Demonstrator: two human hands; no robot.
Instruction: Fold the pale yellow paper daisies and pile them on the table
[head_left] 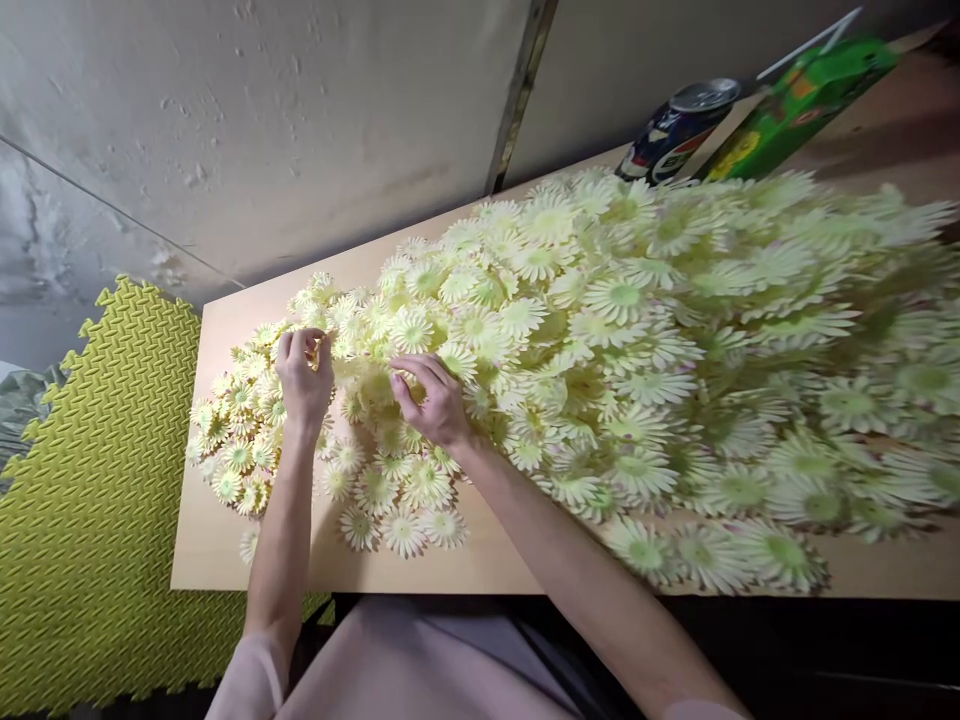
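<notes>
Pale yellow-green artificial daisy heads (622, 300) are heaped over most of the table. A smaller group of flower heads (240, 455), some with pinkish petal tips, lies at the left end. My left hand (304, 380) is raised over the edge of that group, fingers pinched together; what is between them, if anything, is hidden. Across a small gap hovers my right hand (433, 402), its fingers curved and thumb apart, with nothing visible in it. Below both hands, loose flower heads (403, 530) lie near the table's front edge.
The wooden table (255, 575) stands against a stained grey wall (337, 120). At the back right are a dark soda can (679, 135) and a green drink carton (802, 110) with a straw. Yellow foam mats (97, 480) are beside the table's left end.
</notes>
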